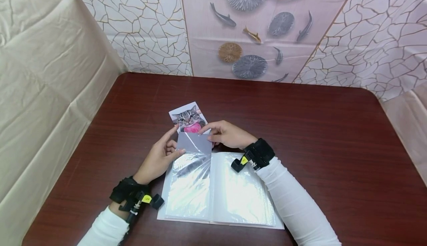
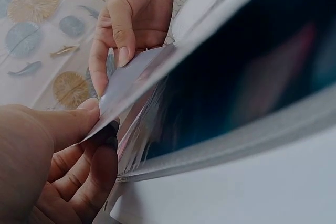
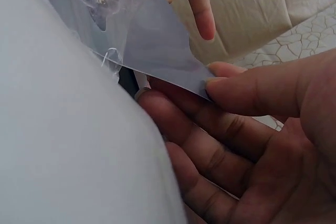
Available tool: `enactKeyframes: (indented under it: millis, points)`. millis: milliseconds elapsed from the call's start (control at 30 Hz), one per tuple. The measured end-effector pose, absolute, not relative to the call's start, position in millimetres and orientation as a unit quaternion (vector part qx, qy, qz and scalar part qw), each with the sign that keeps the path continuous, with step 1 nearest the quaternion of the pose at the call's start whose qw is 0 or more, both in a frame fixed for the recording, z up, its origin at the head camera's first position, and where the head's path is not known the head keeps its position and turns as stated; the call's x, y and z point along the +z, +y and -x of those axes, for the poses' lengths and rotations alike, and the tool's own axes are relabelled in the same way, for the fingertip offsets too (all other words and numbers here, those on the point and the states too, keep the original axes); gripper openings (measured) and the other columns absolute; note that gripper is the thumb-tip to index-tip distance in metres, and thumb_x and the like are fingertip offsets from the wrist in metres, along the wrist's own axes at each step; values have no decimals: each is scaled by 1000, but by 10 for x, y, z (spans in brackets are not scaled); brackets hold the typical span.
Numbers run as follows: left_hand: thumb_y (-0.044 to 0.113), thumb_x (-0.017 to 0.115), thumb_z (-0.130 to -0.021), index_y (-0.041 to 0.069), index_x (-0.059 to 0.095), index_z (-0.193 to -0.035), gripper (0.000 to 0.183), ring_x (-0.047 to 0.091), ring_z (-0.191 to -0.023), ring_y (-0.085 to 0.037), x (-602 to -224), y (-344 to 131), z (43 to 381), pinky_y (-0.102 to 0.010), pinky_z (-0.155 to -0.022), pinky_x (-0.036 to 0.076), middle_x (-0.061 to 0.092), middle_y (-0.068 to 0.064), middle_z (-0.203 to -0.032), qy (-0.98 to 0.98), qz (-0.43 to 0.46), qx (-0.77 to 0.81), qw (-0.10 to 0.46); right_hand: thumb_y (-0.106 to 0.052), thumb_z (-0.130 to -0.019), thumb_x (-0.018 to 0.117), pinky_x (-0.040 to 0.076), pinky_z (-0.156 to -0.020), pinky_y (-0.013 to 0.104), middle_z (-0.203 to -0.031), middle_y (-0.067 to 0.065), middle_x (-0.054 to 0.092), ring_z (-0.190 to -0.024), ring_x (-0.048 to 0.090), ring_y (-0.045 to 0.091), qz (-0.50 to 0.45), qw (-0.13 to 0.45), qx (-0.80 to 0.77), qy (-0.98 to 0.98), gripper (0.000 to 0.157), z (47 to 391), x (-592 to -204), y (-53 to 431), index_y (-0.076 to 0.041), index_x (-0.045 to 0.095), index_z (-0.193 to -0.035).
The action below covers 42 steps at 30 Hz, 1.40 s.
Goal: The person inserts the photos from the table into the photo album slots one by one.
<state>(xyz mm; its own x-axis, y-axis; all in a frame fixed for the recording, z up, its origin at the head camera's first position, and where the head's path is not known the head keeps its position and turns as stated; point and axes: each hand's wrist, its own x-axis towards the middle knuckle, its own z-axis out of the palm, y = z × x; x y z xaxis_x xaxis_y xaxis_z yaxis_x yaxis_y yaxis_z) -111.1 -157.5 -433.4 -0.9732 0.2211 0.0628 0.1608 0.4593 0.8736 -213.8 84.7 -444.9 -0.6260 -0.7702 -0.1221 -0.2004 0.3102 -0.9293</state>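
Observation:
A photo album [image 1: 245, 190] lies spread on the table, its pages clear plastic sleeves. A grey photo card [image 1: 201, 142] sticks up out of the top of the left page's sleeve, its lower part under the plastic. Beyond it lies a tilted cat photo [image 1: 186, 119] with pink below the cat's face. My left hand [image 1: 156, 160] pinches the grey card's left edge between thumb and fingers, index finger stretched toward the cat photo. My right hand [image 1: 231, 135] pinches the card's right corner, thumb [image 3: 252, 90] on its face and other fingers behind.
The dark reddish-brown table [image 1: 317, 138] extends around the album. A patterned cloth [image 1: 213, 49] hangs behind its far edge, with plain cream cloth [image 1: 50, 90] at the left. Black camera straps [image 1: 260, 153] circle both wrists.

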Motion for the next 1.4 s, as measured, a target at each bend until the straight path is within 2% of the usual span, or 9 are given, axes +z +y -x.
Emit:
enactKeyframes:
  millis: [200, 300, 433, 600, 867, 1033, 1167, 1267, 1400]
  points:
    - [7, 67, -87, 6, 27, -151, 75, 48, -62, -21, -4350, -1581, 1113, -23, -58, 42, 57, -13, -78, 854, -117, 507, 26, -5, -96, 53, 51, -71, 36, -88, 8, 70, -77, 63, 25, 338, 294, -475, 758, 38, 2126, -4451, 828, -13, 57, -133]
    - [6, 67, -87, 6, 27, -151, 76, 47, -62, -21, -4356, -1584, 1115, -23, -58, 41, 57, -14, -78, 853, -119, 507, 26, -5, -96, 53, 49, -70, 35, -84, 8, 69, -74, 60, 27, 346, 288, -468, 760, 38, 2123, -4452, 821, -13, 57, -133]
    - [6, 67, -87, 6, 27, -151, 76, 48, -62, -23, -4359, -1583, 1118, -23, -58, 42, 58, -14, -78, 853, -118, 508, 26, -7, -96, 53, 47, -68, 37, -71, 17, 61, -67, 55, 31, 348, 286, -463, 763, 37, 2114, -4447, 818, -16, 59, -131]
    - [7, 67, -87, 7, 27, -151, 76, 48, -62, -23, -4355, -1577, 1118, -23, -58, 42, 58, -14, -77, 854, -116, 507, 28, -8, -96, 54, 44, -63, 35, -66, 25, 50, -63, 49, 32, 352, 284, -459, 765, 34, 2100, -4427, 818, -16, 61, -128]
    - [6, 68, -86, 8, 28, -151, 77, 48, -62, -23, -4359, -1571, 1117, -23, -57, 41, 57, -13, -77, 856, -113, 503, 27, -8, -96, 53, 41, -65, 30, -63, 18, 46, -59, 43, 23, 360, 287, -463, 757, 32, 2098, -4415, 815, -14, 63, -126]
    - [5, 68, -85, 8, 29, -151, 77, 48, -61, -23, -4367, -1567, 1118, -23, -57, 42, 57, -13, -77, 857, -113, 502, 24, -7, -96, 52, 41, -63, 28, -64, 7, 47, -60, 44, 22, 364, 283, -457, 761, 32, 2098, -4419, 817, -15, 63, -126]
    - [5, 68, -86, 8, 29, -151, 75, 48, -61, -23, -4370, -1566, 1115, -22, -57, 41, 57, -13, -77, 856, -114, 504, 23, -11, -97, 53, 35, -55, 27, -60, 0, 39, -53, 36, 19, 371, 287, -454, 757, 34, 2091, -4432, 807, -18, 61, -129]
    - [5, 67, -86, 8, 29, -151, 75, 48, -62, -24, -4369, -1565, 1114, -23, -57, 41, 57, -13, -77, 856, -114, 504, 24, -12, -98, 52, 29, -53, 28, -58, -1, 30, -49, 26, 18, 378, 293, -456, 750, 35, 2083, -4440, 798, -19, 60, -131]
    - [5, 67, -86, 8, 29, -151, 75, 47, -61, -25, -4376, -1566, 1114, -23, -57, 41, 56, -14, -77, 856, -116, 503, 22, -10, -98, 52, 30, -53, 28, -59, -1, 31, -49, 27, 18, 384, 292, -456, 748, 35, 2081, -4443, 794, -19, 60, -130]
